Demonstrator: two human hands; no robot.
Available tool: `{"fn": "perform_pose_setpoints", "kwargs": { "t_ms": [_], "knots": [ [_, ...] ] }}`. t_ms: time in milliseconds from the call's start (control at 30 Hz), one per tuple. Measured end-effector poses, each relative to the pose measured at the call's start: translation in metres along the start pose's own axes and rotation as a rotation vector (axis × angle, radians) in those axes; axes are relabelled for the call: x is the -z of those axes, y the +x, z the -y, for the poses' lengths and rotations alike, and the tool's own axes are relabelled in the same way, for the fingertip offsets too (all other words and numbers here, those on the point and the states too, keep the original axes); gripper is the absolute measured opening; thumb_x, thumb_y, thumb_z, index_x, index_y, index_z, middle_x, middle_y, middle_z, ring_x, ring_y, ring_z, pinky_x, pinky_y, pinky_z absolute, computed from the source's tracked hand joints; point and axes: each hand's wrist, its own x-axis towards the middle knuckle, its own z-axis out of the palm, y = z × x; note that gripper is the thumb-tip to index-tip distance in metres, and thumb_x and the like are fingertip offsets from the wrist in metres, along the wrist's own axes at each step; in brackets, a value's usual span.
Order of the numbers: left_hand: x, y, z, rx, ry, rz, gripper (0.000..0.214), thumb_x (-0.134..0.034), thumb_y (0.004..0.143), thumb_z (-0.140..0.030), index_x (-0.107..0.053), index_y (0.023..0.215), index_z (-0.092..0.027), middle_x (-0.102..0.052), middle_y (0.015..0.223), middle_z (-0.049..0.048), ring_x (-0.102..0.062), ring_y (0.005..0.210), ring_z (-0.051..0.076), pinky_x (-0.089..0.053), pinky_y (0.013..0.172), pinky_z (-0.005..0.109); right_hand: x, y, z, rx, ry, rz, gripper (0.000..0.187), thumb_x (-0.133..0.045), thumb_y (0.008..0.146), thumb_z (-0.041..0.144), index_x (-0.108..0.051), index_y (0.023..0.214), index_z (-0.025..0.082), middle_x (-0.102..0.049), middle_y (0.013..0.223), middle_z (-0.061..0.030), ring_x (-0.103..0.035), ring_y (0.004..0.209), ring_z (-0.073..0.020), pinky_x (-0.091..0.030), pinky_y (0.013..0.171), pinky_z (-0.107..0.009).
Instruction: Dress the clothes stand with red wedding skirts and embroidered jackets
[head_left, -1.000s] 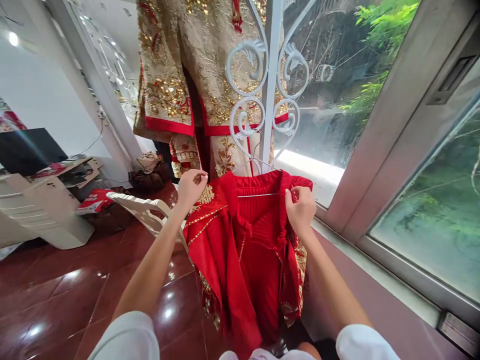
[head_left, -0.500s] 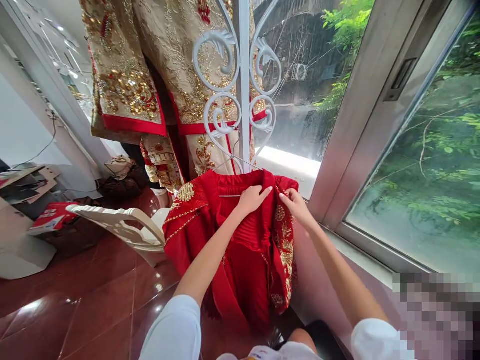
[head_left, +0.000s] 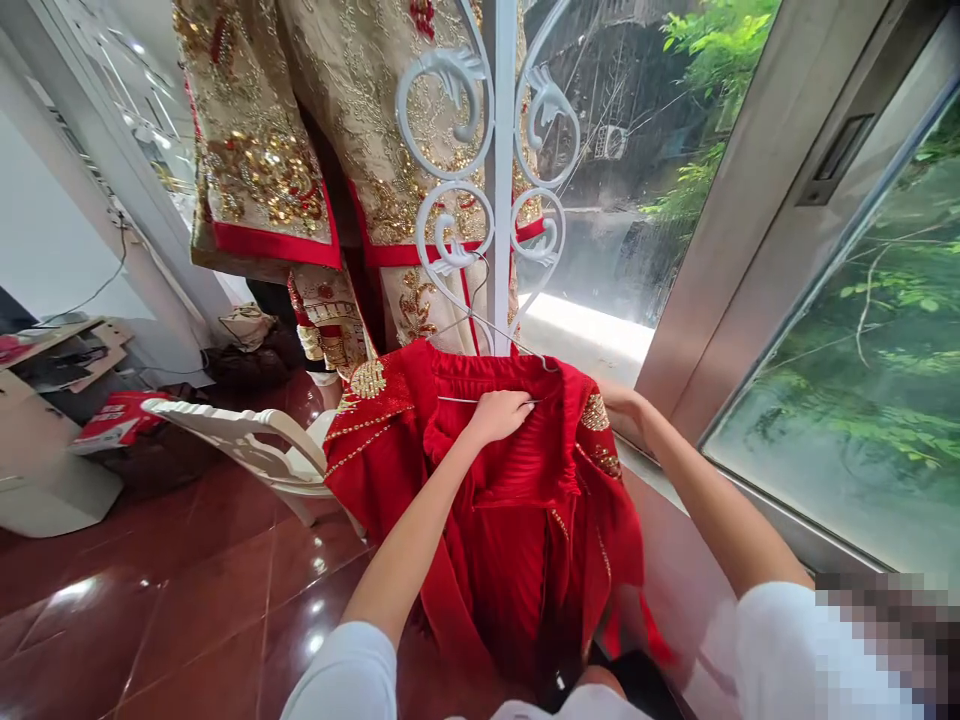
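Observation:
A red jacket [head_left: 397, 460] with gold embroidery and bead trim hangs open on a thin wire hanger [head_left: 487, 318]. Inside it, a red pleated garment with a gathered waistband [head_left: 517, 368] hangs on the same hanger. My left hand [head_left: 501, 416] is closed around the hanger's lower bar, within the jacket's neck opening. Beside the jacket's right shoulder is my right hand [head_left: 624, 400]; its fingers are partly hidden behind the shoulder, so their grip does not show.
The hanger hooks on a white scrolled metal stand [head_left: 504, 200]. Cream-and-gold garments [head_left: 262, 170] hang behind it. A white chair [head_left: 247, 440] stands left on the red tiled floor [head_left: 202, 600]. A metal-framed sliding window [head_left: 720, 270] is at the right.
My right hand has left the jacket's front edge and moved outward to its shoulder. The right side of the jacket now spreads over the hanger's end. My left thumb has drawn back from the collar.

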Motion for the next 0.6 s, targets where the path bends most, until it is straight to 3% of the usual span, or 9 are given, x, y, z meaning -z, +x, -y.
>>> {"fn": "perform_pose_setpoints", "kwargs": {
  "t_ms": [133,200,300,433,533,600],
  "knots": [
    [0.002,0.0,0.007,-0.03,-0.212,-0.039,0.024,-0.042,0.089,-0.031,-0.065,0.093,-0.025,-0.072,0.086,-0.0022,-0.064,0.09,0.018,-0.045,0.079,0.027,-0.007,-0.01,0.027,0.032,-0.223,-0.348,0.038,-0.045,0.078,0.05,-0.059,0.079,0.015,-0.057,0.064,-0.006,-0.049,0.06,-0.0163,-0.038,0.058,-0.031],
    [0.001,0.002,0.006,-0.033,-0.286,-0.066,0.023,-0.044,0.088,-0.028,-0.067,0.09,-0.025,-0.072,0.086,-0.0022,-0.064,0.089,0.017,-0.044,0.079,0.025,-0.015,-0.02,0.047,0.103,-0.463,-0.451,0.039,-0.047,0.08,0.05,-0.059,0.091,0.014,-0.06,0.071,-0.0088,-0.051,0.063,-0.0182,-0.036,0.058,-0.031],
    [0.0,0.004,0.002,-0.005,-0.335,-0.09,0.023,-0.047,0.086,-0.028,-0.07,0.087,-0.025,-0.072,0.083,-0.0021,-0.064,0.087,0.017,-0.044,0.079,0.026,-0.026,-0.033,0.062,0.192,-0.802,-0.325,0.024,-0.051,0.081,0.036,-0.06,0.085,0.015,-0.061,0.077,-0.011,-0.052,0.067,-0.0198,-0.032,0.056,-0.03],
    [0.001,0.003,-0.007,0.075,-0.341,-0.053,0.026,-0.046,0.086,-0.031,-0.071,0.083,-0.027,-0.072,0.078,-0.0025,-0.064,0.088,0.018,-0.044,0.081,0.029,-0.004,-0.016,0.065,0.247,-0.714,-0.103,0.025,-0.047,0.083,0.022,-0.058,0.062,0.016,-0.051,0.055,-0.0031,-0.044,0.054,-0.0137,-0.029,0.054,-0.029],
    [0.001,0.003,-0.012,0.097,-0.313,-0.016,0.027,-0.044,0.085,-0.029,-0.071,0.082,-0.028,-0.072,0.08,-0.0003,-0.064,0.09,0.02,-0.045,0.081,0.031,0.023,0.017,0.083,0.203,-0.583,-0.205,0.03,-0.05,0.083,0.022,-0.052,0.054,0.015,-0.034,0.044,0.0017,-0.039,0.049,-0.0111,-0.027,0.054,-0.029],
    [0.001,0.005,-0.013,0.125,-0.253,-0.021,0.026,-0.045,0.082,-0.024,-0.071,0.084,-0.026,-0.072,0.088,0.0035,-0.063,0.093,0.023,-0.045,0.079,0.032,0.029,0.035,0.104,0.185,-0.586,-0.325,0.032,-0.05,0.083,0.021,-0.049,0.052,0.014,-0.033,0.046,0.0015,-0.041,0.051,-0.0113,-0.029,0.056,-0.03]
  ]
}}
